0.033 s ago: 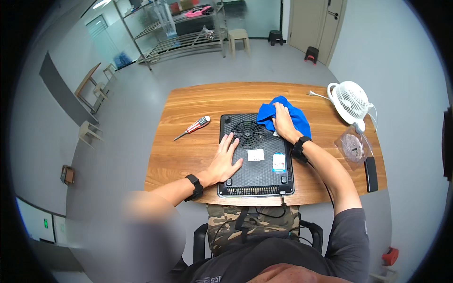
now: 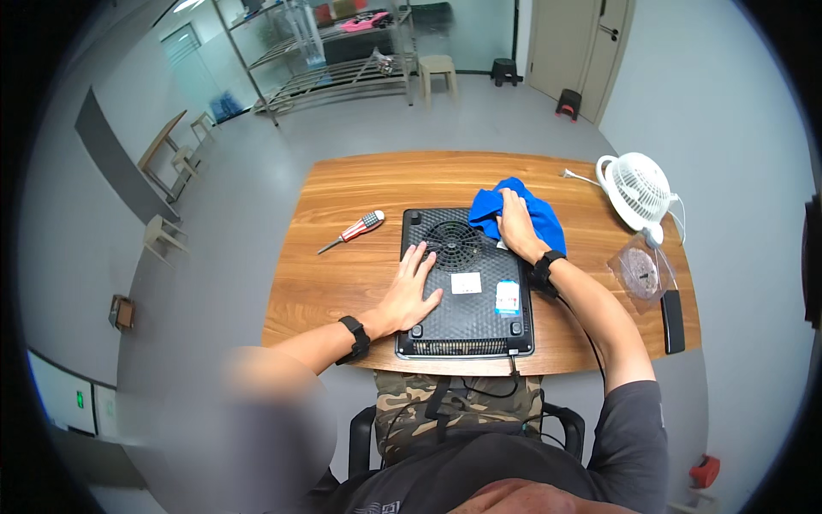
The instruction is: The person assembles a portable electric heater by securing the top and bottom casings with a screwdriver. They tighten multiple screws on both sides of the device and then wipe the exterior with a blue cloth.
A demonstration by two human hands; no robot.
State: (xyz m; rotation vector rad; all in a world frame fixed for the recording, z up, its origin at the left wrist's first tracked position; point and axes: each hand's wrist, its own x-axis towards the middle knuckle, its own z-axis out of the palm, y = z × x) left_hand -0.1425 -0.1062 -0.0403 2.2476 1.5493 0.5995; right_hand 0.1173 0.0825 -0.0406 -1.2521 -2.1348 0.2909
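On the table in front of me lies a flat black appliance [image 2: 467, 322], bottom side up, that looks like an induction cooktop. Its underside shows a round fan grille, small feet, pale stickers and a slotted vent along the near edge. My left hand [image 2: 408, 293] rests flat on its left part, fingers spread, the tips beside the grille. At the far right corner my right hand [image 2: 519, 230] grips a crumpled blue cloth [image 2: 543, 219], which partly covers that corner. What the fingertips do under the folds is hidden. A black cord hangs from the appliance's near edge.
A screwdriver [image 2: 362, 226] with a patterned handle lies left of the appliance. On the right are a white fan [image 2: 639, 187] with its cord, a clear plastic bag [image 2: 640, 276] and a black slab [image 2: 674, 322]. The wooden table's [image 2: 295, 295] near edge is close to me.
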